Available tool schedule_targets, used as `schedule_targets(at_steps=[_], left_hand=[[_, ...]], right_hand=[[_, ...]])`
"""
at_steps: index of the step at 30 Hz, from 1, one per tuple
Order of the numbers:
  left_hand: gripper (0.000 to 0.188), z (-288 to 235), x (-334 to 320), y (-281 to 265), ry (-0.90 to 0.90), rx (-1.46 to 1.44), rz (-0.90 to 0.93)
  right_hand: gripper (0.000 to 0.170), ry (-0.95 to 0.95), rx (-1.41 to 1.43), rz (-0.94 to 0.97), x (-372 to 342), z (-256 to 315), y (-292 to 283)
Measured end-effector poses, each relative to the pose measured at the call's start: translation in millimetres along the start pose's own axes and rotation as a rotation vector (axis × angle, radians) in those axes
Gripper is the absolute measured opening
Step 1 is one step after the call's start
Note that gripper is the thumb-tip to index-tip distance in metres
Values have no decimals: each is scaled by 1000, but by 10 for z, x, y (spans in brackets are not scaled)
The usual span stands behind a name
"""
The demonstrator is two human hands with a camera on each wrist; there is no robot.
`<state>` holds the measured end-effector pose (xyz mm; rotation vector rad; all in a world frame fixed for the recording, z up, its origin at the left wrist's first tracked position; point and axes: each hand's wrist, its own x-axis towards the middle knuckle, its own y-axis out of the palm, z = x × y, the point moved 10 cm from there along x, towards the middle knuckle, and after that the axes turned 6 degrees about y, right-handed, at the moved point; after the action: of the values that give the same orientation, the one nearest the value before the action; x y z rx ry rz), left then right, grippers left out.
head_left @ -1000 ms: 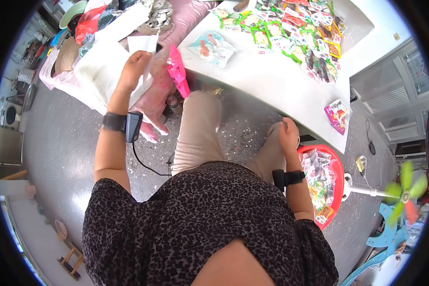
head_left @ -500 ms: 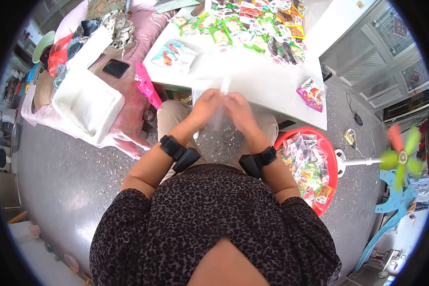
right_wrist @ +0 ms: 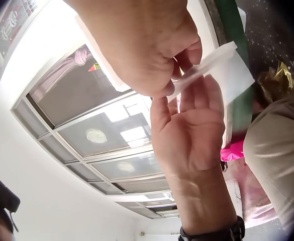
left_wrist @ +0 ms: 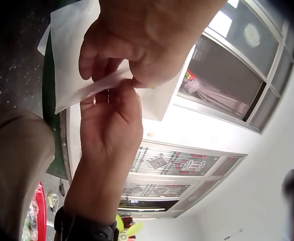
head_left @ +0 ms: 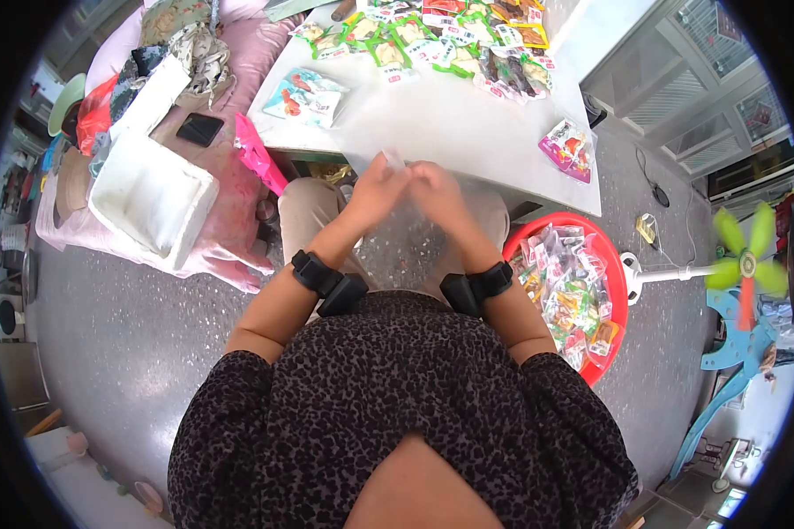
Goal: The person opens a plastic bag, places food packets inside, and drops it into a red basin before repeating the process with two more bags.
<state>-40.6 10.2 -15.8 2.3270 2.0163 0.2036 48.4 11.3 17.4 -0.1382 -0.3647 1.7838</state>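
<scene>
In the head view, my left hand [head_left: 375, 192] and right hand [head_left: 438, 196] meet over my lap at the table's front edge. Between them is a clear plastic bag [head_left: 393, 160], thin and see-through. The left wrist view has the bag [left_wrist: 72, 57] hanging flat, its folded edge running between both hands' fingers. From the right wrist side, the same bag [right_wrist: 235, 83] is pinched at that edge by my right hand [right_wrist: 152, 55], with my left hand [right_wrist: 192, 130] below it, fingers curled at the strip.
Many small food packets [head_left: 415, 35] cover the white table's [head_left: 450, 123] far side. A printed bag [head_left: 304, 97] and a pink packet [head_left: 566, 150] lie nearer. A red tub [head_left: 622, 291] of packets stands right, beside a fan [head_left: 747, 264]. Left are a white foam box [head_left: 150, 198] and a phone [head_left: 199, 130].
My left hand came from the foam box at the left with the bag, and my right hand rose from beside my knee to meet it. Both now work at the bag's edge.
</scene>
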Motion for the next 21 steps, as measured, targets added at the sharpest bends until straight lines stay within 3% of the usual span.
schedule_targets(at_steps=[4, 8, 11, 13, 17, 21], left_hand=[[27, -54, -6, 14, -23, 235, 56], [25, -145, -60, 47, -16, 137, 74], [23, -151, -80, 43, -9, 57, 24], [20, -88, -66, -34, -4, 8, -73], [16, -216, -56, 60, 99, 111, 36], [14, -296, -99, 138, 186, 281, 97]], right_hand=[[13, 177, 165, 121, -8, -178, 56], [13, 322, 401, 239, -51, -278, 103], [16, 417, 453, 205, -45, -427, 73], [15, 408, 552, 140, -44, -267, -43], [12, 366, 973, 177, -32, -286, 65], [11, 319, 995, 240, -59, -236, 125]])
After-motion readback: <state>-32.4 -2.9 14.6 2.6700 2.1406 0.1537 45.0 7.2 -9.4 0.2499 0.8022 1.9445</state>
